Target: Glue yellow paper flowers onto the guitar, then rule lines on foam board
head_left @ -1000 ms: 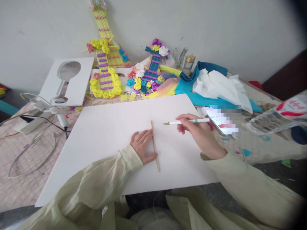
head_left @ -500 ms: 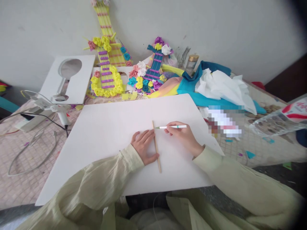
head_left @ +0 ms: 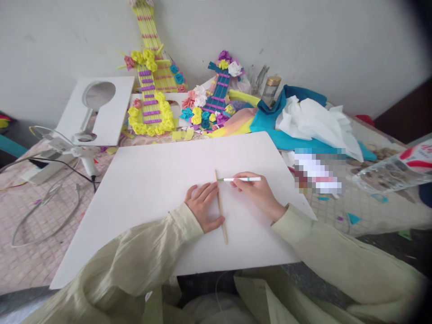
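Observation:
A thin wooden stick [head_left: 221, 211] lies lengthwise on a large white board [head_left: 151, 175]. My left hand [head_left: 204, 204] rests on the board, its thumb and fingertips pressed along the stick and holding it down. To the right, my right hand [head_left: 256, 191] is closed around a white pen [head_left: 248, 179] with a green band. The pen points left, and its greenish tip meets the stick's upper part or sits just beside it; I cannot tell which.
Flower-trimmed paper guitars, one yellow [head_left: 148, 99] and one blue [head_left: 218, 94], lean at the back. A cut-out white board [head_left: 118, 108] and a glue gun [head_left: 86, 159] with cables are left. At right are blue fabric [head_left: 263, 126], white tissue [head_left: 303, 119] and a plastic bottle [head_left: 381, 173].
The pen has shifted very slightly left toward the stick in my right hand. My left hand stays in place on the stick.

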Demonstrator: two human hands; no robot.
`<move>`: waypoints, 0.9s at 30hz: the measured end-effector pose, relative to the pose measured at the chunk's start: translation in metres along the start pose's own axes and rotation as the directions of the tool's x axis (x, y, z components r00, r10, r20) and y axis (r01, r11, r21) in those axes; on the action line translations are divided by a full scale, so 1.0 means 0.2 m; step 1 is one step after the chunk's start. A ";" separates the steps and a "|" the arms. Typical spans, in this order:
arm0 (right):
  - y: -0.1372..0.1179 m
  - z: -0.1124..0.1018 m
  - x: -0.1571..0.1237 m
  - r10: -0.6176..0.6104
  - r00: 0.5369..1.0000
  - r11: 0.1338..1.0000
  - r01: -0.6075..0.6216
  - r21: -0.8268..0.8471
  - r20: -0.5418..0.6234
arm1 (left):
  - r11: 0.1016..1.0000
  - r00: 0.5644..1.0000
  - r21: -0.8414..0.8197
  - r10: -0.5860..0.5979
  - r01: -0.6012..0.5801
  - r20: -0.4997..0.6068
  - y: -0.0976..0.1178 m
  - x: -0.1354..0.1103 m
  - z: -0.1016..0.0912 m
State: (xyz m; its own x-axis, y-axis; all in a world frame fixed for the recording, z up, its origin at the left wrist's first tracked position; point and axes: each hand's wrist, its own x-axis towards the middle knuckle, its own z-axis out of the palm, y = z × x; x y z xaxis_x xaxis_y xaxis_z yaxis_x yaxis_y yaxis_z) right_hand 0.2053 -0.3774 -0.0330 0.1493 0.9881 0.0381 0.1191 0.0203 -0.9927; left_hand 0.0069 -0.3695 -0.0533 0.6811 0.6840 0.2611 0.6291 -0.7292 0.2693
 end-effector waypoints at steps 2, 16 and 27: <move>0.00 0.00 0.00 0.000 1.000 1.000 0.000 -0.019 0.005 | 1.000 1.000 0.001 -0.001 0.001 0.001 0.00 0.00 0.00; -0.01 -0.03 -0.04 0.043 0.997 0.992 -0.035 -0.121 0.063 | 1.000 1.000 0.022 -0.004 0.003 0.019 0.01 0.00 -0.01; -0.06 -0.04 -0.11 0.082 0.991 0.962 -0.051 -0.267 0.106 | 1.000 1.000 0.021 -0.001 0.001 0.017 0.00 0.00 0.00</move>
State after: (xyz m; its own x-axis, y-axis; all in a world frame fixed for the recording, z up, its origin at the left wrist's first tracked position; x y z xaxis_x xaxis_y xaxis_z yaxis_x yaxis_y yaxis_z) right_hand 0.2079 -0.4005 -0.0204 0.0540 0.9970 -0.0561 0.3693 -0.0722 -0.9265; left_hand 0.0072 -0.3692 -0.0524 0.6867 0.6845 0.2446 0.6374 -0.7288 0.2501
